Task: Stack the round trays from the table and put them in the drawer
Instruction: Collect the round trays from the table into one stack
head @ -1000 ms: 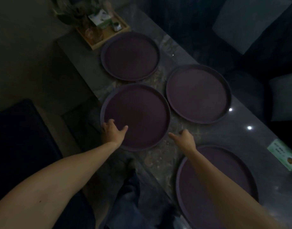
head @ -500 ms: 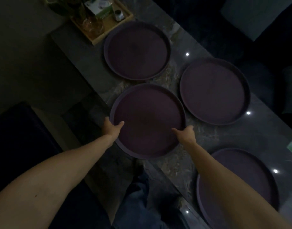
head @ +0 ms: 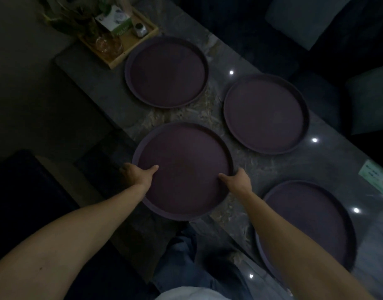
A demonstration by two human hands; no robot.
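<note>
Several dark purple round trays lie on a grey marble table (head: 262,167) in dim light. The nearest central tray (head: 184,167) juts over the table's near edge, and both my hands grip its rim. My left hand (head: 136,174) holds the left side, thumb on the inside. My right hand (head: 237,180) clamps the right side. Another tray (head: 166,71) lies at the far left, one (head: 266,113) at the far right, and one (head: 316,226) at the near right, partly under my right forearm. No drawer is visible.
A wooden tray (head: 125,43) with a glass vase, a tissue box and a small jar stands at the table's far left corner. A green card (head: 375,178) lies at the right edge. Dark sofas with cushions (head: 303,16) flank the table. My legs are below.
Both hands have closed on the rim of the central tray, and the tray has been drawn toward me, past the table's near edge.
</note>
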